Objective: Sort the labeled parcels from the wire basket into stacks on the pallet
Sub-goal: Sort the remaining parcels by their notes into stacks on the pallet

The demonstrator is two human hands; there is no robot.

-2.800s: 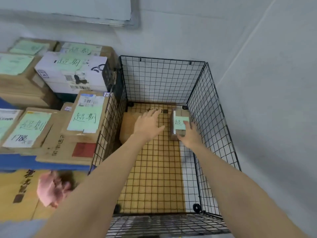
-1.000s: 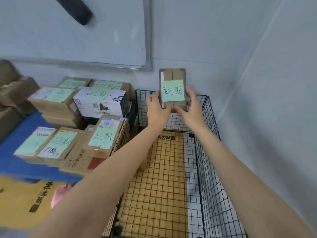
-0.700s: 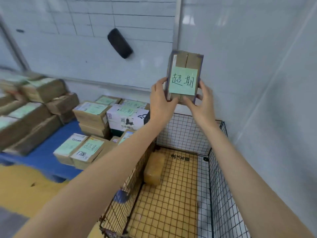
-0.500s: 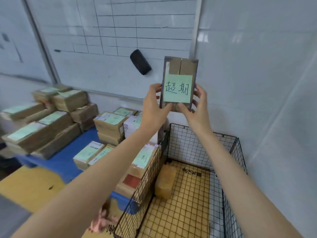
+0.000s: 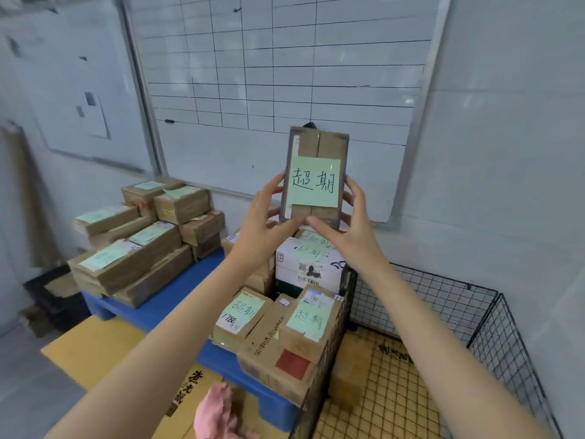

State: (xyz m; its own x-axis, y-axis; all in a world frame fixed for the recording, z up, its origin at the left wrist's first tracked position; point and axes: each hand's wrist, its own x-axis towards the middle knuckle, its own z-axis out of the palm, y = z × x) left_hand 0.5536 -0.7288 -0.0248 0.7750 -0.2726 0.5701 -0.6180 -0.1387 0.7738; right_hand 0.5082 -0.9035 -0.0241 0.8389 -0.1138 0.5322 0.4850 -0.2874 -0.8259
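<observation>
A small brown parcel [image 5: 323,144] with a green handwritten label is held upright at face height in front of the whiteboard. My left hand [image 5: 264,217] grips its left edge and my right hand [image 5: 351,226] grips its right edge and lower corner. Below, the black wire basket [image 5: 443,299] stands at the lower right with one brown parcel [image 5: 351,365] lying inside against its left wall. The blue pallet [image 5: 171,302] on the left carries stacks of labeled parcels [image 5: 304,318].
A second group of brown parcel stacks [image 5: 148,245] sits at the pallet's far left. A gridded whiteboard [image 5: 285,74] hangs on the wall behind. Flat yellow cardboard [image 5: 91,350] lies on the floor before the pallet. A pink object [image 5: 218,413] is at the bottom edge.
Both hands lifted the labeled parcel out of the basket and raised it to face height. My view has swung up and left toward the pallet and whiteboard.
</observation>
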